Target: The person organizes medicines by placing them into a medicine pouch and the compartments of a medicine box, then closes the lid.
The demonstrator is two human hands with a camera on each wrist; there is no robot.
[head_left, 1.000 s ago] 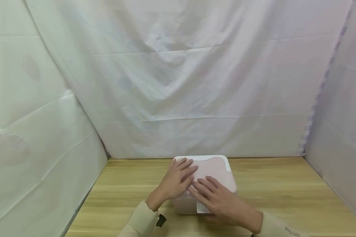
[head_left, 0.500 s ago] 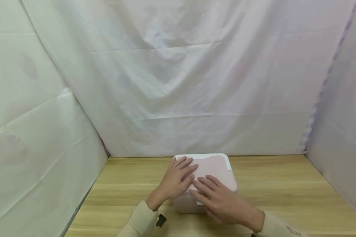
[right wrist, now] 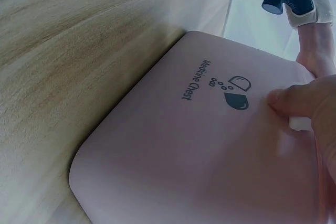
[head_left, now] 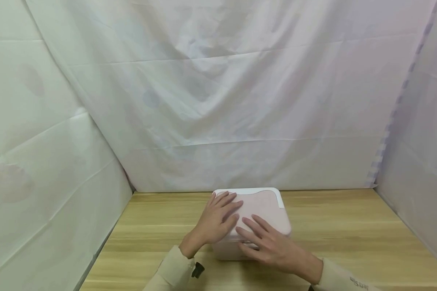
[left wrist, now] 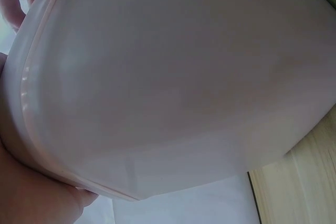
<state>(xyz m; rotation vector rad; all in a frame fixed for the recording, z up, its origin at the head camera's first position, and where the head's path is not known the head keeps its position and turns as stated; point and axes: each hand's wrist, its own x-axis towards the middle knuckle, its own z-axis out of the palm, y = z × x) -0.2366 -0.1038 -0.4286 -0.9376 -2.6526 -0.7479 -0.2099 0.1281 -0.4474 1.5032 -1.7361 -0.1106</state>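
Observation:
A pale pink medicine chest (head_left: pixel 227 251), its pink lid (head_left: pixel 266 204) edged in white at the back, sits on the table with the lid down. My left hand (head_left: pixel 212 222) rests on the lid's left part, fingers spread. Over the front right of the lid lie the fingers of my right hand (head_left: pixel 271 247), while its thumb (right wrist: pixel 294 100) touches the front wall beside a white latch (right wrist: pixel 301 124), partly hidden by the hand. "Medicine Chest" and a capsule print show on that wall. The chest's plain side wall (left wrist: pixel 173 77) fills the left wrist view.
The wood-grain table (head_left: pixel 153 226) extends on both sides of the chest. White cloth (head_left: pixel 211 121) hangs close behind it, with more cloth along the left and right. A black piece (head_left: pixel 198 270) sits at the left sleeve's cuff.
My right thumb has moved up along the chest's front, and less of the white latch shows beneath that hand. The left hand and the chest have stayed in place.

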